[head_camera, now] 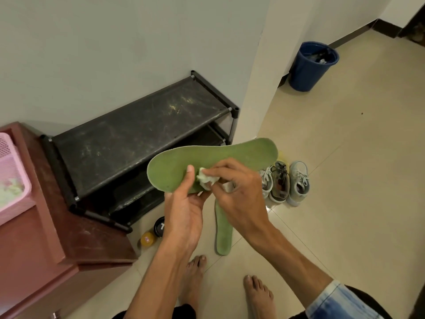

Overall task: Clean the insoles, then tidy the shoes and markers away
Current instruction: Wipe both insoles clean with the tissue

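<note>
Our left hand (184, 210) grips the flat green insole (230, 155), thumb on top; our right hand (239, 192) pinches a crumpled white wad (204, 179) against its fuzzy surface.

Home entryway; shoe rack (140, 134); tiled floor (356, 180); bin (310, 67)

Beige tiled floor (345, 180), green insole (223, 233) laid flat, shoes (285, 183) lined up by the wall corner, black shoe rack (138, 139), two small jars (147, 238) beside it, blue bin (308, 70) set well apart.
</note>
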